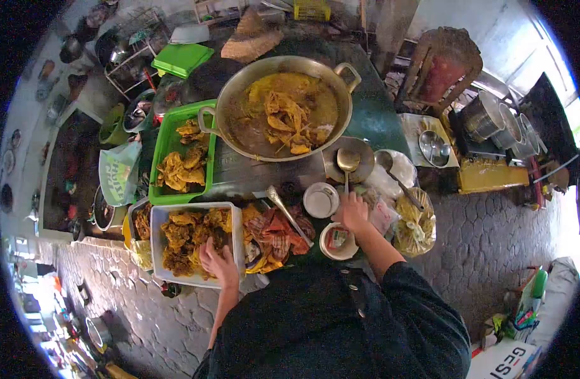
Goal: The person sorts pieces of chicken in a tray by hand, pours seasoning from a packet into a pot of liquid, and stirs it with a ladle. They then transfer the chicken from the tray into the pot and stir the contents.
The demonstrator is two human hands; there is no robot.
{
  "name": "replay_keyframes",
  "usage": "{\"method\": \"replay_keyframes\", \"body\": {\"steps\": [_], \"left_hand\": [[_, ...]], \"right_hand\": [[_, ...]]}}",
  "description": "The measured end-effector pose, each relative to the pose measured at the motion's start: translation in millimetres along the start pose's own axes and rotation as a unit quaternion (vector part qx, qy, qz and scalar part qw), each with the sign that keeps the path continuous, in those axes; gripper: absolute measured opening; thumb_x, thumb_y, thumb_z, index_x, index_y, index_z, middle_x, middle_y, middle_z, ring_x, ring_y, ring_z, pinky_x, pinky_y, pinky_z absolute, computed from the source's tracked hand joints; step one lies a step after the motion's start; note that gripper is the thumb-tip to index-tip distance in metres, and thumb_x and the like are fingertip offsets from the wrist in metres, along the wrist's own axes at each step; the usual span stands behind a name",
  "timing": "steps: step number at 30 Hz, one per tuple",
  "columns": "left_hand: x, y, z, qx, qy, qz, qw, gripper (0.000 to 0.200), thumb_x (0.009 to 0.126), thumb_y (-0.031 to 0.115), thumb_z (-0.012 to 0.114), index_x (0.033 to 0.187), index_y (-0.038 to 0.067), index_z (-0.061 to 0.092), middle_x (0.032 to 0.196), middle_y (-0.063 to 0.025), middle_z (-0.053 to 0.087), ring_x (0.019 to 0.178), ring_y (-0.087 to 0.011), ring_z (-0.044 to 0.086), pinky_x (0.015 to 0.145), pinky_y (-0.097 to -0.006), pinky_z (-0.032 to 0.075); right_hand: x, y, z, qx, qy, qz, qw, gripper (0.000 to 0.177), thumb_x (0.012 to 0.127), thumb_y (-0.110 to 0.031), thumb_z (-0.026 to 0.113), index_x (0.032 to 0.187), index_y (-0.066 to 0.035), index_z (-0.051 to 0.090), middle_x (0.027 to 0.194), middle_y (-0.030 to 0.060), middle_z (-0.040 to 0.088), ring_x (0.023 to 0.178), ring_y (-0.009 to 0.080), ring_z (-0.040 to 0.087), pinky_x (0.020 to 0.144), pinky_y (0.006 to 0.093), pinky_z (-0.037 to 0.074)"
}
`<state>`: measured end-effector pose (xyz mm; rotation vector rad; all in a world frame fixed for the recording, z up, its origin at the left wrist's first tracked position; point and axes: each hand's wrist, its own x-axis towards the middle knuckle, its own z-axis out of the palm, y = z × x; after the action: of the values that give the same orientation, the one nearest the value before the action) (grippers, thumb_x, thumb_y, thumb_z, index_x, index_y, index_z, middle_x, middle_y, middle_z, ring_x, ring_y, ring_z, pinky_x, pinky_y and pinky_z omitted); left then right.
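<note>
My left hand (220, 263) is over the right part of a clear plastic box (234, 230) of browned fried pieces (182, 237), its fingers apart at the food. Beside the ladle (347, 160) handle, my right hand (353, 210) rests above a white tub (338, 241) with something red inside; whether it holds anything is hidden. Another white bowl (321, 200) stands just left of that hand. A green tray (210, 145) with more pieces lies behind the box. At the back, a large two-handled pan (222, 120) holds yellow liquid and a heap of cooked pieces.
Metal tongs (289, 215) lie on a reddish cloth (278, 232) between box and bowls. Plastic bags (415, 224) and a long spoon (404, 183) are at the right. Further right stand a chair (443, 69) and metal pots (483, 118). A green lid (182, 59) is back left.
</note>
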<state>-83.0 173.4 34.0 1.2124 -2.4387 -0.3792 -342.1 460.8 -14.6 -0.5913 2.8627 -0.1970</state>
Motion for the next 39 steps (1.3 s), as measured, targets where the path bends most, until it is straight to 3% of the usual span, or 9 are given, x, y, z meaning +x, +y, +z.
{"method": "replay_keyframes", "body": {"steps": [9, 11, 12, 14, 18, 22, 27, 36, 39], "left_hand": [[-0.2, -5.1, 35.6, 0.058, -0.054, 0.014, 0.997, 0.052, 0.087, 0.029, 0.058, 0.132, 0.014, 0.037, 0.128, -0.0208, 0.035, 0.121, -0.0379, 0.028, 0.097, -0.0545, 0.019], [-0.7, 0.7, 31.8, 0.062, -0.04, 0.028, 0.997, 0.052, 0.087, 0.03, 0.058, 0.131, 0.013, 0.038, 0.126, -0.0215, 0.036, 0.12, -0.039, 0.03, 0.096, -0.0546, 0.021], [0.5, 0.6, 31.3, 0.067, -0.056, 0.026, 0.996, 0.052, 0.086, 0.031, 0.058, 0.131, 0.013, 0.038, 0.126, -0.0219, 0.036, 0.12, -0.0397, 0.03, 0.098, -0.0552, 0.021], [0.4, 0.0, 36.4, 0.077, -0.05, 0.009, 0.996, 0.052, 0.086, 0.032, 0.058, 0.131, 0.013, 0.039, 0.126, -0.0215, 0.036, 0.12, -0.0394, 0.03, 0.099, -0.0555, 0.02], [0.6, 4.4, 34.9, 0.101, -0.057, -0.019, 0.993, 0.049, 0.088, 0.033, 0.056, 0.13, 0.013, 0.041, 0.128, -0.0172, 0.037, 0.123, -0.0353, 0.03, 0.102, -0.0563, 0.018], [3.5, 10.2, 30.5, 0.108, -0.084, -0.024, 0.99, 0.049, 0.087, 0.031, 0.056, 0.13, 0.013, 0.042, 0.128, -0.0138, 0.037, 0.124, -0.0326, 0.029, 0.103, -0.0564, 0.016], [3.4, 7.5, 33.6, 0.107, -0.084, -0.019, 0.991, 0.051, 0.086, 0.032, 0.057, 0.13, 0.013, 0.041, 0.126, -0.015, 0.039, 0.123, -0.0344, 0.03, 0.103, -0.057, 0.015], [2.2, 8.2, 32.1, 0.095, -0.062, -0.027, 0.993, 0.05, 0.085, 0.034, 0.058, 0.128, 0.012, 0.043, 0.124, -0.0152, 0.041, 0.12, -0.0341, 0.032, 0.101, -0.0557, 0.018], [1.3, 6.6, 30.8, 0.087, -0.052, -0.016, 0.995, 0.05, 0.085, 0.034, 0.058, 0.128, 0.012, 0.043, 0.122, -0.0148, 0.042, 0.12, -0.0341, 0.033, 0.101, -0.0554, 0.018]], "right_hand": [[28.1, 10.4, -2.2, -0.015, -0.033, 0.046, 0.998, 0.069, 0.071, -0.007, 0.061, 0.132, -0.005, 0.028, 0.124, 0.0236, 0.036, 0.106, 0.0438, 0.046, 0.083, 0.0451, 0.046], [40.9, 45.4, 32.5, -0.05, 0.05, 0.027, 0.997, 0.075, 0.067, -0.008, 0.065, 0.132, -0.002, 0.028, 0.113, 0.0216, 0.048, 0.094, 0.0378, 0.055, 0.069, 0.0427, 0.05], [50.2, 62.0, 40.7, 0.147, -0.029, 0.137, 0.979, 0.064, 0.066, -0.009, 0.067, 0.122, 0.0, 0.039, 0.097, 0.0183, 0.054, 0.079, 0.0318, 0.058, 0.058, 0.0388, 0.048], [38.4, 84.7, 7.3, 0.525, -0.167, 0.171, 0.817, 0.02, 0.068, -0.014, 0.068, 0.079, 0.001, 0.06, 0.052, 0.0068, 0.053, 0.041, 0.0176, 0.051, 0.035, 0.0298, 0.037], [37.6, 92.8, -24.4, 0.674, -0.238, 0.179, 0.676, 0.014, 0.078, -0.008, 0.059, 0.067, 0.0, 0.055, 0.052, 0.0075, 0.053, 0.038, 0.0148, 0.046, 0.034, 0.0286, 0.035], [13.3, 98.5, -38.8, 0.682, -0.049, 0.091, 0.724, 0.006, 0.08, -0.003, 0.056, 0.078, 0.001, 0.052, 0.058, 0.0086, 0.054, 0.037, 0.0143, 0.044, 0.033, 0.0289, 0.036], [7.3, 58.6, -125.8, 0.605, 0.119, 0.055, 0.786, 0.036, 0.085, -0.005, 0.051, 0.12, -0.002, 0.045, 0.062, 0.0056, 0.051, 0.044, 0.0127, 0.049, 0.038, 0.0294, 0.041], [101.8, 32.6, -163.1, 0.24, 0.007, -0.069, 0.968, 0.05, 0.082, -0.012, 0.051, 0.131, -0.005, 0.042, 0.066, 0.0086, 0.057, 0.042, 0.0161, 0.05, 0.036, 0.0314, 0.039], [90.7, 9.0, -182.2, 0.392, -0.118, 0.03, 0.912, 0.048, 0.081, -0.009, 0.049, 0.128, -0.004, 0.043, 0.062, 0.0086, 0.055, 0.042, 0.0154, 0.049, 0.037, 0.0305, 0.038]]}}
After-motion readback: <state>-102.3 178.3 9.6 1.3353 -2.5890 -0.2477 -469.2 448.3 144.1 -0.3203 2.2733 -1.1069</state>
